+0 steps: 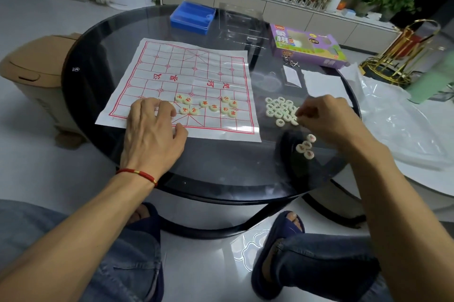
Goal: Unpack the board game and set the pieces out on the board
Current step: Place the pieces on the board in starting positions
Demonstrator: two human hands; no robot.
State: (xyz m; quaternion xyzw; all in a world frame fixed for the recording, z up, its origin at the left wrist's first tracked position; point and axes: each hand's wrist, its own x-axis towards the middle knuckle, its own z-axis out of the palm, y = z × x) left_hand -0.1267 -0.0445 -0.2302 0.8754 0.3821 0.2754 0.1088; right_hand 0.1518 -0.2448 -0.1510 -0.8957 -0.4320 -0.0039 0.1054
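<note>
A white paper board [172, 66] with a red grid lies flat on the round dark glass table [221, 166]. Several cream round pieces with red characters [211, 106] lie in a loose group on the board's near rows. My left hand [153, 127] rests palm down on the board's near left corner, fingers spread, covering a few squares. To the right of the board sits a pile of cream pieces with dark characters [281, 111]. My right hand [326, 117] reaches into that pile with fingertips pinched; what they grip is hidden. Three red-marked pieces [305, 145] lie nearer me.
The purple game box [307, 44] lies at the table's back right, a blue plastic case [192, 17] at the back, clear packaging [242, 24] between them. White paper sheets [321, 85] sit behind my right hand. A plastic bag [398, 120] covers the white table at right.
</note>
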